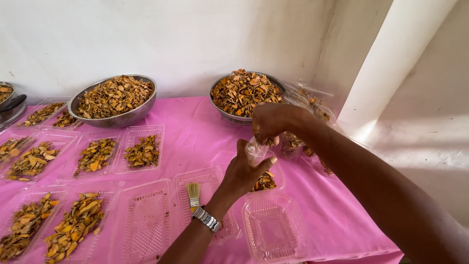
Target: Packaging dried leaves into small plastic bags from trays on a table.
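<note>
the person's left hand (244, 173), with a metal watch (206, 218) on the wrist, reaches up from the front edge of the table (195, 129) and curls its fingers and thumb around the side of a clear plastic container (261, 168) that stands tilted near the right part of the pink cloth. the thumb presses against the container's wall; dried orange-yellow slices (265, 182) lie in its lower part. the right hand (271, 122) comes in from the right side, just above the container's opening, its fingertips bunched together and pinching a few of the slices over it. the two hands are close, almost touching.

just behind the right hand, at the back edge by the wall, stands a metal bowl (229, 113) heaped with the same slices. a second heaped metal colander (119, 117) sits toward the back left. to the right of the bowl some filled clear packs (312, 105) lie stacked near the right edge.

in front of the left hand, at the front edge, an open clamshell tray (273, 230) lies with nothing in it, and beside it another tray holds a small brush with pale bristles (194, 193). further left along the front are more clear trays, one bare (144, 220), others filled with slices (73, 222). two filled trays (141, 149) lie in the middle of the table, and more run off the left edge.
</note>
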